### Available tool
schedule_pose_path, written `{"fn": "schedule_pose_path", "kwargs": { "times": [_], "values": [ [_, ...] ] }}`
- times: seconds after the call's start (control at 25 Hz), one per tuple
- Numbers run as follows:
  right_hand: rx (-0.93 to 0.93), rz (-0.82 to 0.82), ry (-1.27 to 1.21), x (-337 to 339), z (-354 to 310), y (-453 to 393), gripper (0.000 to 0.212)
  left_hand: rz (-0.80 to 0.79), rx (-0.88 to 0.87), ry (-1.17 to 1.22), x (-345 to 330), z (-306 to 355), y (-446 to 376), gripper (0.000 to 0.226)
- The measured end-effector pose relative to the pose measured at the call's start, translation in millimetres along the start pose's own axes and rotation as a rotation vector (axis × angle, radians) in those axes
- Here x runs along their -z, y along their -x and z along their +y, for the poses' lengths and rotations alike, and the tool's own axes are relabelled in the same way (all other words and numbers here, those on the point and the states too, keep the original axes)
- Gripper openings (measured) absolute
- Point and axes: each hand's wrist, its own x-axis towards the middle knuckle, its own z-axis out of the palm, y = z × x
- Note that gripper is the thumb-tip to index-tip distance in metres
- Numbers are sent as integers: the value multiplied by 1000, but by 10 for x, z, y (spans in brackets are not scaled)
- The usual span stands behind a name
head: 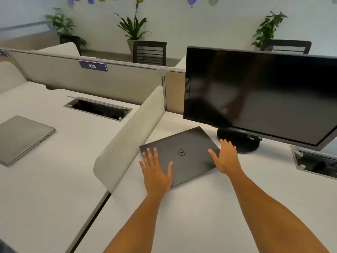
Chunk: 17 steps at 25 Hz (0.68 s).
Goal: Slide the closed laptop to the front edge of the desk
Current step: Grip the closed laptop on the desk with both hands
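A closed dark grey Dell laptop lies flat on the white tabletop, in the middle of the frame, turned at an angle so that one corner points to the monitor stand. It is in the far part of the tabletop, well apart from the near edge at the bottom of the frame.

Both bare forearms come in from the bottom of the frame and reach forward, almost straight. The left hand lies palm down on the lower left corner of the laptop lid. Its fingers are spread open and flat on the lid, and the heel of the hand is at the near edge of the lid. The right hand is at the right edge of the laptop, also open, with the thumb on the lid and the other fingers stretched forward past the edge, toward the monitor stand. Neither hand grips anything; both are flat.

A black monitor with a dark screen stands in the upper right of the frame, just behind the laptop. A beige divider stands just to the left of the laptop. At the left of the frame, on the next desk, lies a closed silver laptop.
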Motion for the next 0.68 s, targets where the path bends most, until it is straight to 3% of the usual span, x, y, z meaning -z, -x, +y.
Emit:
{"fn": "schedule_pose_path", "kwargs": {
  "times": [0.2,0.44,0.68],
  "values": [
    [-157,-250,-83,-182,84,11,87,-133,308,-72,-189,-84,58,91],
    [-217,-222,-169,-212,106,-72,89,-254,751,120,-188,98,-176,96],
    [-217,-309,-142,-178,186,-115,117,-192,1026,297,-60,296,-561,94]
  ]
}}
